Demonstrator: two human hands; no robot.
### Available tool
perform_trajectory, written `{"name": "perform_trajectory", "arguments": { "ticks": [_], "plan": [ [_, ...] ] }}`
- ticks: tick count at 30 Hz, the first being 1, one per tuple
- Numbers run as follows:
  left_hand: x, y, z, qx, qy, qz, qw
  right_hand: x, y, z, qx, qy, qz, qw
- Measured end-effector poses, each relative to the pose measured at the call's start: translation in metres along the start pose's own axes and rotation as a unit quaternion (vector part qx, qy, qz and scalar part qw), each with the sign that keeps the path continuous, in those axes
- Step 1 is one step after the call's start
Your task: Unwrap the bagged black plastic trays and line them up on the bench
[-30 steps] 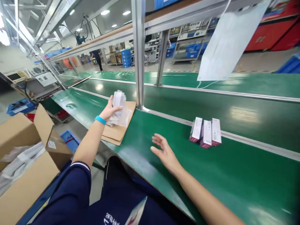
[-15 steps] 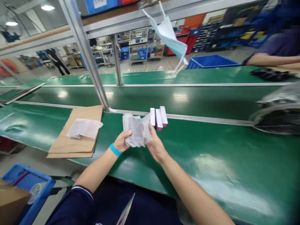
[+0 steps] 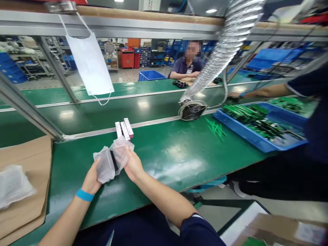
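1. Head view: the left hand [image 3: 92, 177] is curled around a thin white bag [image 3: 107, 162] with a dark thing [image 3: 114, 160] inside.
2. The right hand [image 3: 132, 164] pinches the other side of the bag, so the bag sits between both hands, just above the green table [image 3: 166, 153].
3. Three small white boxes [image 3: 124, 129] lie side by side just behind the bag.
4. A sheet of brown cardboard [image 3: 28, 153] lies to the left with a pile of bags [image 3: 12, 184] on it.
5. A blue tray [image 3: 258, 140] of green parts sits far right.
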State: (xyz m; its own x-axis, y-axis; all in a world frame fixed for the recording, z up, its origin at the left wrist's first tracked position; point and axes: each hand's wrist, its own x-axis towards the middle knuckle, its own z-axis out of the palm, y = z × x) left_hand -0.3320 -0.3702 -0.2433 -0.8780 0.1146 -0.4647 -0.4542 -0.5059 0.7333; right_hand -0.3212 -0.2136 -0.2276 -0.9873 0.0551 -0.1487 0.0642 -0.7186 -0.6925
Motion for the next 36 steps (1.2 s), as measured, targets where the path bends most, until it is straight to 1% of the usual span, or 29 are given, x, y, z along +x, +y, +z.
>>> {"name": "perform_trajectory", "arguments": {
  "ticks": [2,4,6,7,10,12,14,16,19,20,21,22,23,26,28,29,31,32,33,34,35,36],
  "plan": [
    [-0.006,-0.001,0.002,0.009,-0.024,0.022,0.999,-0.008,-0.009,0.004,-0.002,-0.011,0.013,1.0],
    [-0.008,-0.003,0.003,0.021,-0.038,0.072,0.996,-0.014,-0.018,0.01,-0.003,-0.028,0.014,1.0],
    [-0.007,-0.005,0.002,0.043,-0.029,0.11,0.993,-0.015,-0.024,0.017,0.001,-0.041,0.016,0.999],
    [-0.005,-0.006,0.0,0.055,-0.027,0.112,0.992,-0.015,-0.025,0.02,0.004,-0.045,0.022,0.999],
    [0.0,-0.005,-0.008,0.068,-0.018,0.089,0.993,-0.016,-0.029,0.028,0.002,-0.048,0.039,0.998],
    [0.0,-0.003,-0.016,0.075,0.006,0.086,0.993,-0.019,-0.032,0.031,-0.011,-0.049,0.033,0.998],
    [0.001,0.001,-0.026,0.112,0.018,0.099,0.989,-0.022,-0.039,0.03,-0.029,-0.041,0.016,0.999],
    [0.001,0.004,-0.036,0.189,0.009,0.132,0.973,-0.024,-0.047,0.026,-0.037,-0.01,-0.004,0.999],
    [0.002,0.008,-0.048,0.31,-0.007,0.191,0.931,-0.025,-0.061,0.011,-0.039,0.058,-0.025,0.997],
    [0.003,0.009,-0.051,0.331,-0.007,0.205,0.921,-0.024,-0.065,0.005,-0.043,0.078,-0.03,0.996],
    [0.004,0.009,-0.053,0.338,-0.003,0.214,0.916,-0.024,-0.068,-0.001,-0.048,0.102,-0.032,0.993],
    [0.005,0.01,-0.055,0.33,0.003,0.219,0.918,-0.023,-0.07,-0.008,-0.05,0.13,-0.034,0.99],
    [0.007,0.012,-0.058,0.309,0.007,0.218,0.926,-0.023,-0.072,-0.014,-0.048,0.161,-0.032,0.985],
    [0.013,0.021,-0.069,0.192,-0.005,0.172,0.966,-0.023,-0.075,-0.03,-0.027,0.241,-0.015,0.97],
    [0.016,0.03,-0.079,0.124,-0.011,0.136,0.983,-0.025,-0.076,-0.037,-0.014,0.262,-0.008,0.965],
    [0.016,0.034,-0.084,0.109,-0.001,0.127,0.986,-0.027,-0.076,-0.039,-0.01,0.265,-0.007,0.964],
    [0.01,0.041,-0.088,0.127,0.033,0.136,0.982,-0.028,-0.076,-0.041,-0.007,0.262,-0.013,0.965],
    [0.005,0.043,-0.087,0.166,0.043,0.156,0.973,-0.028,-0.077,-0.041,-0.007,0.256,-0.019,0.967],
    [0.0,0.044,-0.084,0.228,0.038,0.186,0.955,-0.028,-0.077,-0.041,-0.008,0.25,-0.026,0.968],
    [-0.006,0.044,-0.078,0.307,0.017,0.221,0.925,-0.027,-0.079,-0.04,-0.01,0.243,-0.035,0.969],
    [-0.012,0.043,-0.071,0.393,-0.017,0.257,0.883,-0.027,-0.08,-0.039,-0.012,0.239,-0.043,0.97],
    [-0.015,0.042,-0.061,0.476,-0.059,0.288,0.829,-0.025,-0.081,-0.039,-0.015,0.237,-0.05,0.97]
  ]
}}
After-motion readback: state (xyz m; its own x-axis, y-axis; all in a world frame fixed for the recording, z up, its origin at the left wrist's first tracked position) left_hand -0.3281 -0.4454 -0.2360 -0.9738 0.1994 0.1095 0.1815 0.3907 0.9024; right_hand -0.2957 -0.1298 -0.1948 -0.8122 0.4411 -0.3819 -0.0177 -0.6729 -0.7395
